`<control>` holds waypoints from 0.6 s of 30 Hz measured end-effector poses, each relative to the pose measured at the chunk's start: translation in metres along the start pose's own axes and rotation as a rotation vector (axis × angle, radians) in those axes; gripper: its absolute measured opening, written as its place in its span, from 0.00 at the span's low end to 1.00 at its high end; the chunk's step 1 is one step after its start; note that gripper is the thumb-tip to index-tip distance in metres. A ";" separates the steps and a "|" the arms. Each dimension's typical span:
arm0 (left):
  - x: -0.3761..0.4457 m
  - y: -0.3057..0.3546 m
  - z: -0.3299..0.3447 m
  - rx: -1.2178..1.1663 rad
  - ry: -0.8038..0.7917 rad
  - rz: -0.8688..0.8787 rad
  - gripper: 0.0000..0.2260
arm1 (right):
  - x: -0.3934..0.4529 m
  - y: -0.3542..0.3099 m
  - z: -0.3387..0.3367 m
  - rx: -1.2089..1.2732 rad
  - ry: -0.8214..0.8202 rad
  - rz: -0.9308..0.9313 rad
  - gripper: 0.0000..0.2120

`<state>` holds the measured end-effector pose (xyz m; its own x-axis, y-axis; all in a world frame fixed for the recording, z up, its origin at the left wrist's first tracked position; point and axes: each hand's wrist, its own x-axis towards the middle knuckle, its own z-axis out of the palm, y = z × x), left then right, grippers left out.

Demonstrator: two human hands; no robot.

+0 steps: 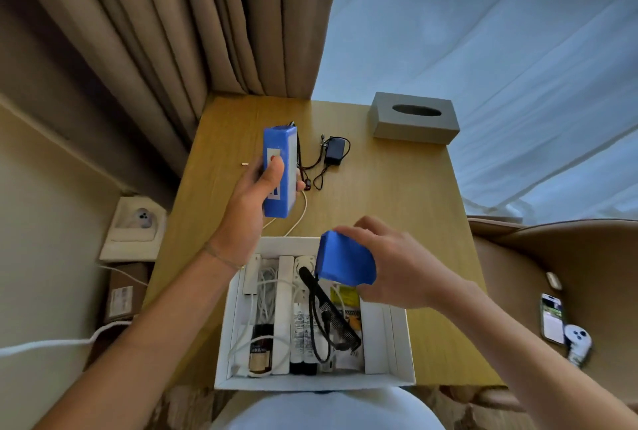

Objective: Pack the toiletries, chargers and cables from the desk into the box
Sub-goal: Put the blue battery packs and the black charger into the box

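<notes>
So left hand (257, 195) grips the blue pack (280, 171), long axis 12-to-6; right hand (390, 264) clamps a blue block (345, 262) over the box (390, 336).

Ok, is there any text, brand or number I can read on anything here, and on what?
None can be read.
Blue box in the left hand: label blurred.
White tube and brown bottle in the white box: print too small.
Yellow packet: print blurred.
Phone screen: unreadable.
</notes>
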<state>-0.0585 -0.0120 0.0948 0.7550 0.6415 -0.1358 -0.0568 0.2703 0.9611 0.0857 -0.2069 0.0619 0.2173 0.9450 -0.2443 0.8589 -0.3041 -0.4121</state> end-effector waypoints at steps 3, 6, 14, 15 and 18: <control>-0.014 -0.008 -0.007 -0.017 -0.002 -0.024 0.15 | 0.009 -0.004 0.025 -0.133 -0.068 -0.033 0.44; -0.023 -0.014 -0.013 -0.012 -0.021 -0.048 0.15 | 0.017 0.000 0.049 -0.300 -0.109 -0.071 0.43; -0.041 -0.020 -0.027 0.034 -0.072 -0.077 0.15 | 0.038 0.011 0.084 -0.561 -0.080 -0.128 0.36; -0.043 -0.020 -0.028 0.032 -0.080 -0.082 0.15 | 0.038 0.011 0.086 -0.592 -0.072 -0.128 0.35; -0.047 -0.019 -0.029 0.022 -0.076 -0.112 0.16 | 0.038 0.011 0.093 -0.684 -0.071 -0.123 0.34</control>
<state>-0.1124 -0.0262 0.0760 0.8032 0.5517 -0.2248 0.0441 0.3212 0.9460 0.0602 -0.1854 -0.0334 0.0885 0.9505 -0.2977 0.9797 -0.0290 0.1985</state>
